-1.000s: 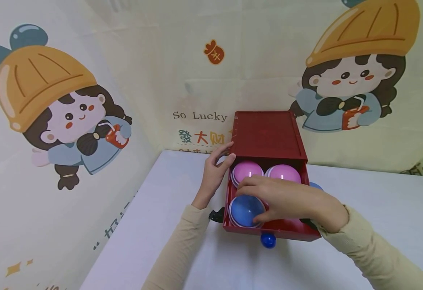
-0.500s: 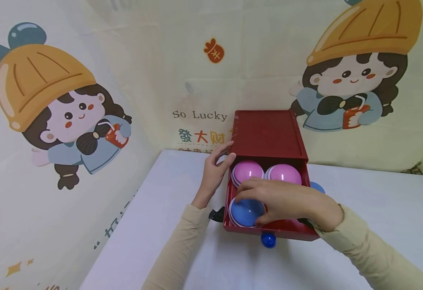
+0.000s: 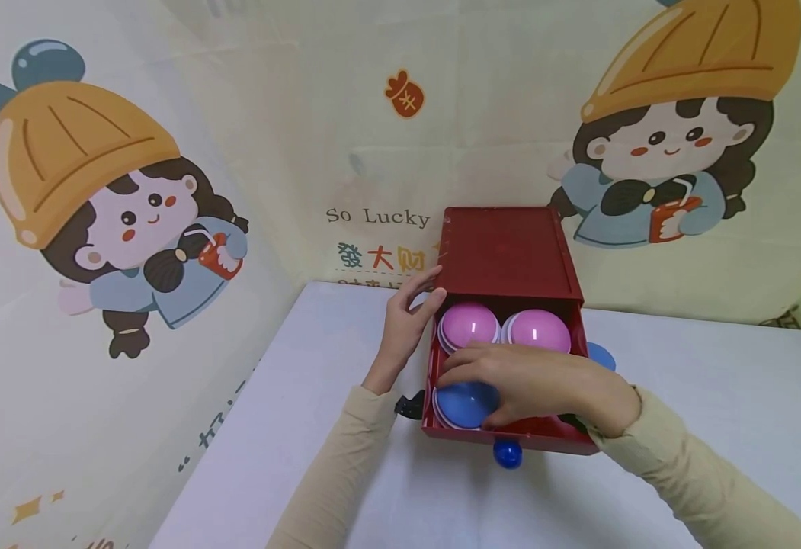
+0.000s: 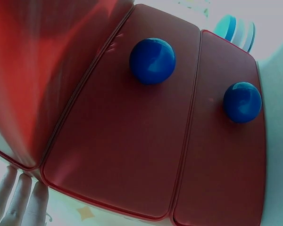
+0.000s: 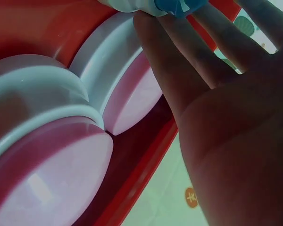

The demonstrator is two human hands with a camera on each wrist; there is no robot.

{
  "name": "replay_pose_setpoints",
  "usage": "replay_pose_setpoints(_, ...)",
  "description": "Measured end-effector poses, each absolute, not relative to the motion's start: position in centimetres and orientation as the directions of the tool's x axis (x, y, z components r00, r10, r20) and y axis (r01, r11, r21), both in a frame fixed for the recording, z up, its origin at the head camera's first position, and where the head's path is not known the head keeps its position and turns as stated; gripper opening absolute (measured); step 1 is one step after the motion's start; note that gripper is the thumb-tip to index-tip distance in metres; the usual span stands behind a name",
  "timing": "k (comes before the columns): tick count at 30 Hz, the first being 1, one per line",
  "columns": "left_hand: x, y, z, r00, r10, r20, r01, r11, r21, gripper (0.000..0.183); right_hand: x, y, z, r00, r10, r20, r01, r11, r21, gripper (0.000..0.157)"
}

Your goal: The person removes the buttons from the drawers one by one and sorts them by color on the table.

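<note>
A red box (image 3: 506,252) has its top drawer pulled out toward me. In the drawer's front left corner lies a round white jar with a blue lid (image 3: 465,406). My right hand (image 3: 537,377) grips this jar, thumb at its near right side and fingers at its far left. Behind it sit two jars with pink lids, the left one (image 3: 470,324) and the right one (image 3: 540,329); the right wrist view shows their white sides and pink lids (image 5: 61,174). My left hand (image 3: 403,324) rests its fingertips and thumb against the box's left side.
A blue knob (image 3: 507,454) sticks out from the drawer front; the left wrist view shows two knobs (image 4: 152,61) on red fronts. Beyond the box's right side stands a blue round thing (image 3: 602,356), partly hidden. Printed cloth (image 3: 345,137) hangs behind the white table (image 3: 318,351).
My right hand has shifted slightly left, and its fingers now reach over the far left of the blue-lidded jar. The left hand stays at the box's side.
</note>
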State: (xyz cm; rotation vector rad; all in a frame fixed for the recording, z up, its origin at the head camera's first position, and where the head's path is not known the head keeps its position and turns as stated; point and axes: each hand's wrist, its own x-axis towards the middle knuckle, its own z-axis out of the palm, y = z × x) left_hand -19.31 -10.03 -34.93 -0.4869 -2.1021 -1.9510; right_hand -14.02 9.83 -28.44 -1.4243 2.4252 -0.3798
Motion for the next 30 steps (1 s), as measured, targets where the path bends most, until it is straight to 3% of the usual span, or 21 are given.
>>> replay_pose_setpoints(12,-19.3,-9.9,-35.1,-0.919,0.092,0.385,0.39,0.054,0.919,0.041,-14.1,10.2,-28.3,-0.466,-0.874,-0.139,-0.783,0.48,-0.396,0.065)
replay_pose_setpoints(19,-21.3,-10.2,-38.1,-0.901,0.078,0.427,0.432,0.052,0.901,0.045,-14.1,10.6,-28.1,-0.467,-0.878,-0.109,-0.786,0.468,-0.404,0.063)
replay_pose_setpoints(30,-21.1,-10.3,-37.8,-0.908,0.08,0.412,0.417,0.066,0.907,0.042,-13.9,11.1,-27.4,-0.469,-0.882,-0.058,-0.799,0.451,-0.397,0.062)
